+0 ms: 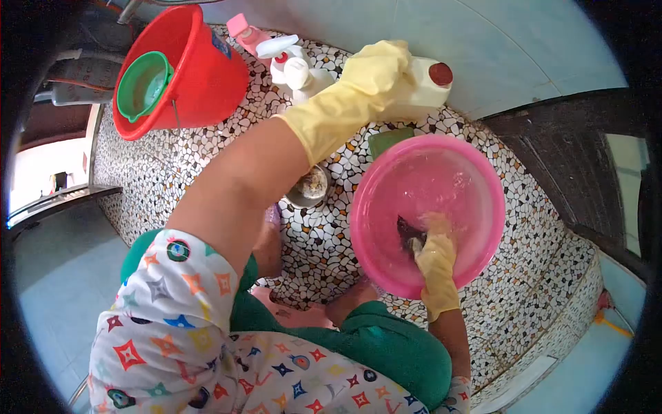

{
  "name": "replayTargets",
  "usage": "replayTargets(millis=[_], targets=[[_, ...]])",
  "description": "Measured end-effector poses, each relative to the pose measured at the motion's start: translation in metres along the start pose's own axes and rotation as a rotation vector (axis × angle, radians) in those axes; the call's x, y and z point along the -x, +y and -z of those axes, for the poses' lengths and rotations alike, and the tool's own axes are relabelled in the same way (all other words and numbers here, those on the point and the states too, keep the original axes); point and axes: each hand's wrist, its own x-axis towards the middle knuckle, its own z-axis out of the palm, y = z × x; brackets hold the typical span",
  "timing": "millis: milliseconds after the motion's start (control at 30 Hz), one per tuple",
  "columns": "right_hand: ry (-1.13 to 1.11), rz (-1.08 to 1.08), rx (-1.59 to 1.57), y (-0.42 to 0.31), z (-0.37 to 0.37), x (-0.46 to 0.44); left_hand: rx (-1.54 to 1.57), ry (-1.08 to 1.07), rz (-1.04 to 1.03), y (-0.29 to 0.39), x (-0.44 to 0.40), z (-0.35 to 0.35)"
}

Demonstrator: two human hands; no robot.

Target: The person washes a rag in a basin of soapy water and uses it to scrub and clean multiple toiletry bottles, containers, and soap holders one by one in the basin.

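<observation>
Yellow rubber gloves cover both of my hands. My left hand (379,69) is stretched forward to a white plastic jug (418,86) with a dark red cap, its fingers curled over the jug's near end where the handle would be. Down in the pink basin (358,228), my right hand (438,255) is partly under cloudy, bubbly water. Its fingers are closed by a dark, soft-looking piece (405,228), perhaps cloth, mostly hidden by water and glove. The basin stands on the pebble-patterned floor. A green block (387,141) lies against its far side.
A red bucket (214,83) with a green dipper (124,96) inside stands at far left. Beside it are a pink bottle (247,33) and white bottles (303,77). A small metal bowl (310,190) sits between arm and basin. Tiled wall (483,48) rises behind the jug.
</observation>
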Motion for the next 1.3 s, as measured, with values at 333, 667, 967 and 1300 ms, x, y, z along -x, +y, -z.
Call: replayTargets(millis=[333,667,967,1300], targets=[[0.165,0.093,0.177,0.002,-0.009,0.002,0.158,-0.601,-0.027,0.009,0.119,-0.016],[0.196,0.09,0.036,-0.012,0.013,0.005,-0.182,-0.712,-0.038,-0.007,0.112,-0.078],[0.201,0.103,0.065,-0.011,0.013,0.007,0.137,-0.75,0.379,-0.007,0.111,-0.086],[0.228,0.041,0.055,-0.011,0.002,0.017,1.297,-0.807,1.037,-0.056,0.127,0.008]])
